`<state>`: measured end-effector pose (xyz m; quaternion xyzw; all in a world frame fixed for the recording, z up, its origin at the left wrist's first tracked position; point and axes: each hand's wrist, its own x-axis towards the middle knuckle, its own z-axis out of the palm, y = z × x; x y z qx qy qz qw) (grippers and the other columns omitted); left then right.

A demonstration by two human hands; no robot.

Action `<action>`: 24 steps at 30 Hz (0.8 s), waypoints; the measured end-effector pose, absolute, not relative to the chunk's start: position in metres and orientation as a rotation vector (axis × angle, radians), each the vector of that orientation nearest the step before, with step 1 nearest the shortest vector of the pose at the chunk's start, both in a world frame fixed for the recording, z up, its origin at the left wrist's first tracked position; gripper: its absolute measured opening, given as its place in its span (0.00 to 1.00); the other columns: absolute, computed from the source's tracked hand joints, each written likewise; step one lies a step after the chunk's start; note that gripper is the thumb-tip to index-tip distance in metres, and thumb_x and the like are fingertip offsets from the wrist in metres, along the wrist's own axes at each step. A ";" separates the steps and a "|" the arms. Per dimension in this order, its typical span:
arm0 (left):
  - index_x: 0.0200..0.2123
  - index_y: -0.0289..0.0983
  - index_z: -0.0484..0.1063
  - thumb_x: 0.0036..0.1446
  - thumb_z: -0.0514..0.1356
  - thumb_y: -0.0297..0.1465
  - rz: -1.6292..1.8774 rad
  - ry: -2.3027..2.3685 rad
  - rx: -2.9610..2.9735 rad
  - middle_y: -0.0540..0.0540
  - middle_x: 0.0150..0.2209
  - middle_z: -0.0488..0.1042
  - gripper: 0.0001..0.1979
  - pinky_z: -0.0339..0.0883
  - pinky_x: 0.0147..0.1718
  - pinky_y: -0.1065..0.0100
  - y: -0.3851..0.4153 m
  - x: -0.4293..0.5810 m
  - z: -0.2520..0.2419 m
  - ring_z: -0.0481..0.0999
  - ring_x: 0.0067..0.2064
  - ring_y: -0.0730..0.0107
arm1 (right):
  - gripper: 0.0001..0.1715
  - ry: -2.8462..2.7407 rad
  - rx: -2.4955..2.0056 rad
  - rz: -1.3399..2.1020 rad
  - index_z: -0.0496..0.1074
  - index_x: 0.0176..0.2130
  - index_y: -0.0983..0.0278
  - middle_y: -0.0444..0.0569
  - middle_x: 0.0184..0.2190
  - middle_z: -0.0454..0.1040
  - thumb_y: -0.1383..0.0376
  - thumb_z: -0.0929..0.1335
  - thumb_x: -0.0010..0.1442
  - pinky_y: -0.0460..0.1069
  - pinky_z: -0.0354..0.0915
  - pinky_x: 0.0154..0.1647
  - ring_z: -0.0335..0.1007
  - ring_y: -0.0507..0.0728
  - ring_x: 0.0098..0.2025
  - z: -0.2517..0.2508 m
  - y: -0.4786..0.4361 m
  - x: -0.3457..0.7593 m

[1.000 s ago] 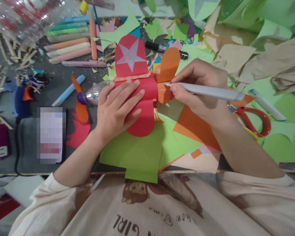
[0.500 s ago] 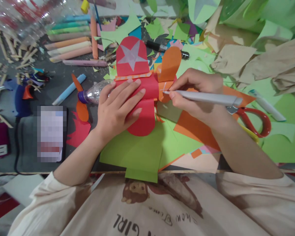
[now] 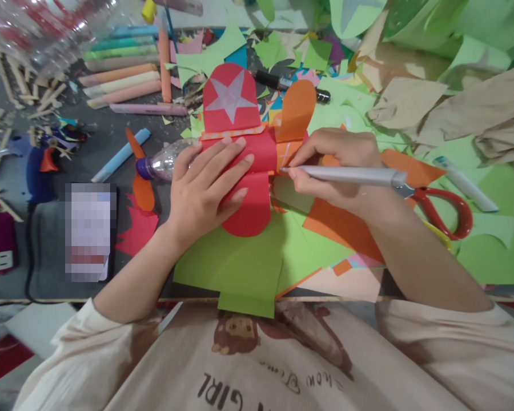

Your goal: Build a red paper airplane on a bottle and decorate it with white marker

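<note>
A toy airplane, made from a clear plastic bottle wrapped in red and orange paper, lies crosswise before me. My left hand rests on its red body, fingers spread and pressing down. In my right hand a silver-grey marker pen is pinched, its tip on the orange tail section. Short white crossing lines show there. The far red wing bears a pale star. An orange tail fin sticks out beyond the pen. At the bottle's purple cap sits an orange propeller.
Red-handled scissors lie partly behind my right wrist. Green paper spreads under the plane. On the left are a phone, a blue glue gun and several coloured markers. Paper scraps and crumpled brown paper fill the back and right.
The pen tip has shifted slightly left and toward me, and another white stroke shows on the orange paper. My left hand and the plane have stayed put.
</note>
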<state>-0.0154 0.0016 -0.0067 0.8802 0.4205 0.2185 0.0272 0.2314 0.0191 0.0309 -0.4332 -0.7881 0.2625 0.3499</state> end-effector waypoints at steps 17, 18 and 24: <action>0.61 0.45 0.68 0.68 0.52 0.39 0.684 1.313 2.742 0.45 0.62 0.71 0.20 0.61 0.62 0.51 0.002 -0.015 -0.006 0.70 0.64 0.56 | 0.13 -1.734 -1.172 0.838 0.72 0.28 0.56 0.43 0.27 0.76 0.54 0.72 0.60 0.51 0.67 0.28 0.71 0.55 0.27 0.033 0.020 0.236; 0.61 0.45 0.67 0.68 0.52 0.39 0.685 1.306 2.748 0.45 0.62 0.71 0.21 0.61 0.62 0.51 0.002 -0.015 -0.006 0.70 0.64 0.56 | 0.13 -1.726 -1.168 0.851 0.72 0.28 0.56 0.43 0.27 0.76 0.54 0.72 0.60 0.51 0.67 0.28 0.71 0.54 0.27 0.033 0.020 0.235; 0.62 0.46 0.66 0.69 0.52 0.38 0.697 1.281 2.750 0.46 0.62 0.71 0.21 0.61 0.64 0.53 0.002 -0.017 -0.006 0.70 0.64 0.58 | 0.08 -1.713 -1.147 0.866 0.73 0.28 0.56 0.42 0.26 0.75 0.60 0.73 0.59 0.51 0.66 0.27 0.70 0.53 0.26 0.031 0.020 0.236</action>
